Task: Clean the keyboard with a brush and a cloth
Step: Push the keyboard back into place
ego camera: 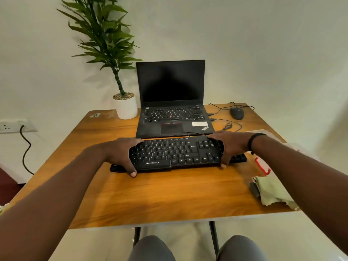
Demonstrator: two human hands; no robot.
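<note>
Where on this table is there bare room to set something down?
Bare wood lies between the keyboard and the table's near edge, and left of the laptop. The right side is crowded: mouse, cables, green cloth.

A wooden table [169, 194] carried a black keyboard [177, 154] at its middle, an open laptop [172, 102] behind it, a potted plant [125, 107] far left, a mouse [236, 113] far right, and a green cloth [273, 192] near right beside what was perhaps a red-handled brush [262, 166].

Soft even daylight; wide-angle edges bowed; forearms slightly blurred.
</note>
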